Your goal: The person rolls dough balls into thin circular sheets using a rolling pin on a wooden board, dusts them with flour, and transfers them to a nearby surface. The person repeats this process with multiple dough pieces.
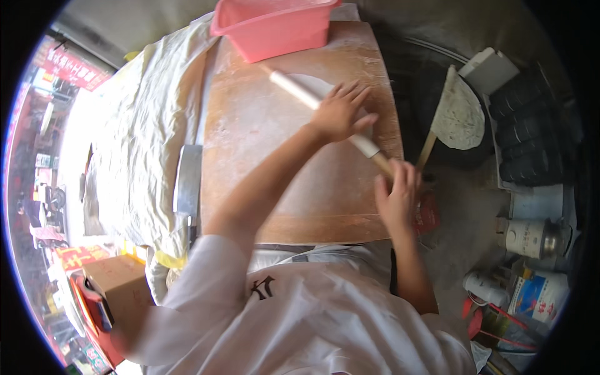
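Observation:
A wooden rolling pin (382,163) lies slantwise across the floured wooden board (281,187). White dough (295,91) is wrapped around its middle, and a thin flap of dough (311,83) lies on the board beyond it. My left hand (341,115), slightly blurred, rests palm down over the wrapped dough with its fingers apart. At the pin's near right end, my right hand (398,192) has its fingers over the bare wood and its thumb to the side; the very tip is hidden behind them.
A pink plastic tub (286,30) stands at the board's far end. Left of the board lie a cleaver (188,180) and a rumpled white cloth (140,126). To the right, a flatbread (459,117) hangs beside a wooden stick (426,149) over a dark round surface. A cardboard box (122,286) stands lower left.

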Demonstrator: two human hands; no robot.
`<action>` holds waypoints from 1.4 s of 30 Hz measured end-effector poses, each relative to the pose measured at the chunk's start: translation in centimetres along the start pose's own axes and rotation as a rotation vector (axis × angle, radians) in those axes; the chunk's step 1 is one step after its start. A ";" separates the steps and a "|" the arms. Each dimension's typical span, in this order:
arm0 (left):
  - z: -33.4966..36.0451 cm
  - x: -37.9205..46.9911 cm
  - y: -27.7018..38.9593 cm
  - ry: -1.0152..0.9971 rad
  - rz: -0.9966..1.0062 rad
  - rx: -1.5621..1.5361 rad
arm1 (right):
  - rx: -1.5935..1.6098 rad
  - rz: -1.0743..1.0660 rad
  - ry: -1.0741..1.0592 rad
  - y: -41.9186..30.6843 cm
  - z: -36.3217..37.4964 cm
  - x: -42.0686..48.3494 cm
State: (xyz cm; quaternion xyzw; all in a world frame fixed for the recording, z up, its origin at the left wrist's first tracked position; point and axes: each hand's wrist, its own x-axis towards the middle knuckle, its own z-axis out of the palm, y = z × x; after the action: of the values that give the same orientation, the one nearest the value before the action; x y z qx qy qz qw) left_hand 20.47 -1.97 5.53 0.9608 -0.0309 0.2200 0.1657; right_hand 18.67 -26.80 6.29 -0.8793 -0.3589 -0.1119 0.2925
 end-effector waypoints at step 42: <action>-10.3 -23.8 2.9 0.194 -0.802 0.197 | -0.214 -0.442 -0.249 5.8 4.8 13.2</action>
State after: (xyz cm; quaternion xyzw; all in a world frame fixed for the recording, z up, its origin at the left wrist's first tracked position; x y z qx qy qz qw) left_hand -5.64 -1.62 4.86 0.8830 0.3820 0.2293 0.1477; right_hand 32.07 -19.76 5.27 -0.8126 -0.5613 -0.1016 0.1200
